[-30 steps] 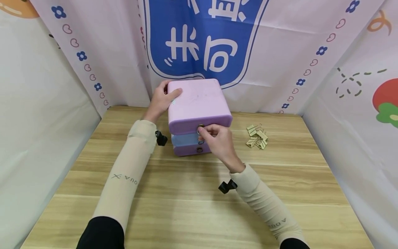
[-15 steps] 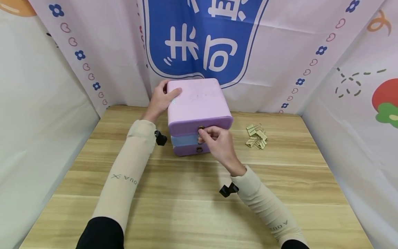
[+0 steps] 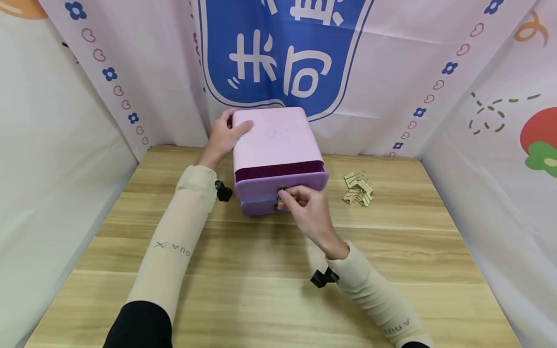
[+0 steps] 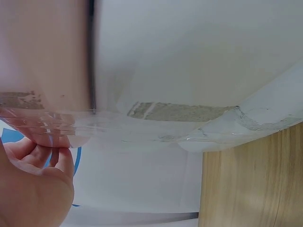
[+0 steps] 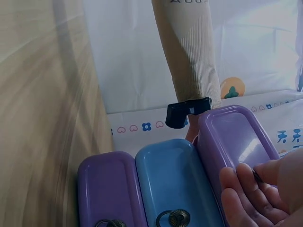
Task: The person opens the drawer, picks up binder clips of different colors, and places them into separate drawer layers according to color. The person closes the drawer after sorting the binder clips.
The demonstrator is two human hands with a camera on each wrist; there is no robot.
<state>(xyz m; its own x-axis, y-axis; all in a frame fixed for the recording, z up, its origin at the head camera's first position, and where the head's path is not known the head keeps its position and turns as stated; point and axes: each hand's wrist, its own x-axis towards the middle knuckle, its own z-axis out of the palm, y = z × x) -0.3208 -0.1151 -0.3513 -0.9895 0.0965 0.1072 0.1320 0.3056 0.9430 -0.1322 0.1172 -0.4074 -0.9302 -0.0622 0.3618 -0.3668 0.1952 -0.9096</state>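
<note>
A small drawer cabinet (image 3: 276, 137) with a pink top stands on the wooden table. My left hand (image 3: 221, 140) grips its far left corner, thumb lying on the top. With thumb and fingers my right hand (image 3: 310, 215) pinches the ring pull of the top purple drawer (image 3: 256, 188), which is partly pulled out; a dark gap shows behind its front. The ring is mostly hidden by the fingers. In the right wrist view, the blue middle drawer (image 5: 170, 175) and lower purple drawer (image 5: 111, 187) sit further back, each with a ring pull.
Several gold binder clips (image 3: 359, 188) lie in a loose pile on the table (image 3: 261, 290), right of the cabinet. A printed cloth backdrop (image 3: 383, 72) rises close behind the cabinet. White cloth walls stand at both sides.
The top drawer has slid out toward me, opening a gap under the pink top. My right hand has moved back with its ring pull. The left hand keeps its grip on the cabinet.
</note>
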